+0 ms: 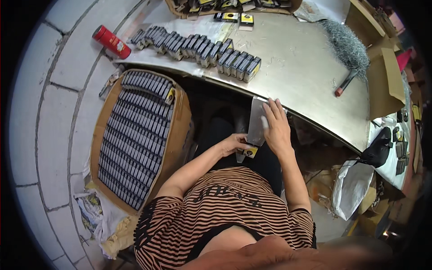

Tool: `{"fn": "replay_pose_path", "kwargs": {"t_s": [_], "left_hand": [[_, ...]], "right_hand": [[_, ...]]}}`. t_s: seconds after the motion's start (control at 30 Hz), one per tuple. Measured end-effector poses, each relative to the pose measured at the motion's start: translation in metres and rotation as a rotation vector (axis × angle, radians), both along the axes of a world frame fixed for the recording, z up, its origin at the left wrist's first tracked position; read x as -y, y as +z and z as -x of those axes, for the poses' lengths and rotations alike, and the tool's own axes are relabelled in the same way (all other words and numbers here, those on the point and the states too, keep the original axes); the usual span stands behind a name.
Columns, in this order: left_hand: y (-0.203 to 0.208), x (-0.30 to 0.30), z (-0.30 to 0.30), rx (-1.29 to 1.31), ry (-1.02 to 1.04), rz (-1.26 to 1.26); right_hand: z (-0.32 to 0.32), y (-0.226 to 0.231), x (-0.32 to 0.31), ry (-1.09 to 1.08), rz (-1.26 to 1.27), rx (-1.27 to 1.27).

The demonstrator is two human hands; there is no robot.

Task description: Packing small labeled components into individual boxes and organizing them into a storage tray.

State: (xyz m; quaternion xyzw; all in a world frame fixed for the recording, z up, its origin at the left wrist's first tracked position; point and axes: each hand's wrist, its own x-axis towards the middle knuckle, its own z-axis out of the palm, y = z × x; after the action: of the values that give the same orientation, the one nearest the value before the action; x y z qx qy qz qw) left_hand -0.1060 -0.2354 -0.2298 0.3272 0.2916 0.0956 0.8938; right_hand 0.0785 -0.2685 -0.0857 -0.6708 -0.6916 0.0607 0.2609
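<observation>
My left hand (233, 144) is closed at the lower end of a grey metal plate (256, 121), its fingers around a small yellow-and-black box (249, 152). The plate slopes from the table edge down toward my lap. My right hand (276, 125) lies along the plate's right side, fingers stretched out and thumb apart, near its upper end. Whether the right fingers touch anything small there is hidden. Beyond my hands, a staggered row of small dark-sided boxes (204, 50) stands on the metal-topped table (288, 58).
An open carton (177, 135) packed with rows of similar boxes stands to my left. A red canister (111, 42) sits at the table's far left. Tangled metal wire pieces (345, 45) and a red-tipped tool (345, 83) lie at right, beside a cardboard flap (388, 85). A white sack (351, 189) hangs below.
</observation>
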Motion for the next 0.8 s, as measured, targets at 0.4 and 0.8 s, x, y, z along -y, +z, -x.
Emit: {"fn": "replay_pose_path", "kwargs": {"t_s": [0.4,0.8], "left_hand": [[-0.03,0.028,0.016,-0.155,-0.065,-0.237],[0.124,-0.003,0.01,0.138,0.411,-1.655]], "right_hand": [[0.024,-0.048,0.054,0.136,0.384,-0.416],[0.037,0.019,0.034,0.168,0.205,-1.745]]}}
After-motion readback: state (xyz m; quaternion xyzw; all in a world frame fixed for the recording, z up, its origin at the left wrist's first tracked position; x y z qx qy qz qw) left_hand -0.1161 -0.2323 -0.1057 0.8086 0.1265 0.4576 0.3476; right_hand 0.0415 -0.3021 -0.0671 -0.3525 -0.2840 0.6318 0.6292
